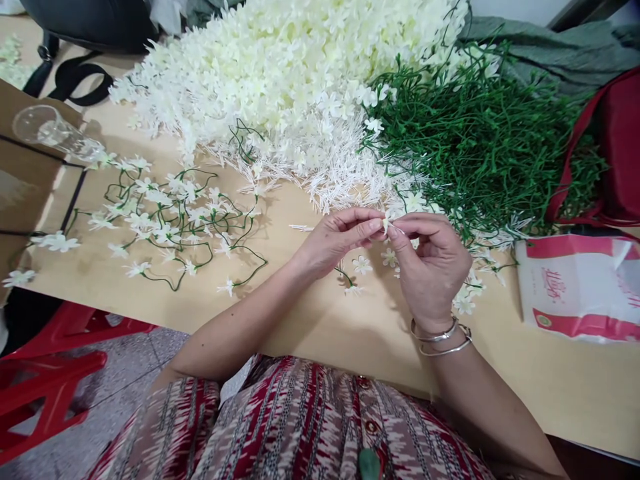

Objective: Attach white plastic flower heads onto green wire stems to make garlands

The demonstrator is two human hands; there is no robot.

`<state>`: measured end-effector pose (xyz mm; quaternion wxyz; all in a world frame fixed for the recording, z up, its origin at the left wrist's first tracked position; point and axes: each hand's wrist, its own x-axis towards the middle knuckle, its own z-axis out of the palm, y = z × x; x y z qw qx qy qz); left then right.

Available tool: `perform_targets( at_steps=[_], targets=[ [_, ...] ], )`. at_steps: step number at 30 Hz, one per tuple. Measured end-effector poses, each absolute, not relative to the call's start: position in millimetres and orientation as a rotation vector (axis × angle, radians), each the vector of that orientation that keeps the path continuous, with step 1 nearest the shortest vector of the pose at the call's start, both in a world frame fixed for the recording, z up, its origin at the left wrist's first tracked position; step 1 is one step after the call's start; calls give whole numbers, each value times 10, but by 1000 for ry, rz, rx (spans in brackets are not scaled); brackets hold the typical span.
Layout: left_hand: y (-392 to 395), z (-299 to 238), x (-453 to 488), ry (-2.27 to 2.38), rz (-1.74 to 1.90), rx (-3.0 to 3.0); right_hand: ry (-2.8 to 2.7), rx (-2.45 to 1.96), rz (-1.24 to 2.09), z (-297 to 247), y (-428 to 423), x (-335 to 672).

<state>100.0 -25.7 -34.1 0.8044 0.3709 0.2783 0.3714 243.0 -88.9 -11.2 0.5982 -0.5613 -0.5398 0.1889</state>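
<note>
Over the table, my left hand (345, 240) and my right hand (433, 260) meet fingertip to fingertip. Both pinch a small white artificial flower (386, 225), mostly covered by the fingers. Below them lie loose white blossoms (362, 265) and a short green stem with a flower. To the left, green stems tipped with white flowers (170, 213) are spread over the wood. Behind my hands rises a big heap of white petals (280, 80), with thin white stamen sticks (345, 173) along its front edge. A pile of bare green plastic stems (480, 140) sits beside it, on the right.
A cardboard box (25, 160) stands at the left edge, with a clear plastic cup (60, 133) lying near it. A pink and white packet (580, 287) and a red bag (620, 147) are on the right. Red stools (65, 360) are below the table at left.
</note>
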Motion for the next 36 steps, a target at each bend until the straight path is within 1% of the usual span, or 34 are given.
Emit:
perform_targets(
  at_steps=[4, 9, 13, 18, 23, 26, 29, 33, 35, 36],
  targets=[
    [-256, -354, 990, 584, 794, 821, -1314, -1368, 419, -127, -886, 2451],
    [-217, -388, 929, 540, 664, 750, -1361, -1370, 418, -119, -897, 2493],
    [-182, -339, 865, 488, 580, 760, -1366, -1281, 597, -72, -879, 2576],
    [-174, -248, 846, 496, 562, 904, -1430, -1185, 821, -28, -846, 2669],
    [-175, -257, 873, 516, 553, 943, -1410, -1139, 921, -65, -822, 2710],
    [-182, -251, 896, 500, 539, 976, -1413, -1100, 920, -112, -807, 2708],
    [-181, -203, 898, 526, 640, 1048, -1360, -1104, 812, -166, -788, 2696],
    [-107, -94, 783, 628, 917, 1246, -1312, -1122, 751, -219, -770, 2699],
    [-48, -29, 674, 650, 928, 1387, -1266, -1134, 776, -229, -767, 2706],
    [-24, 6, 617, 642, 875, 1478, -1240, -1150, 786, -232, -767, 2710]
  ],
)
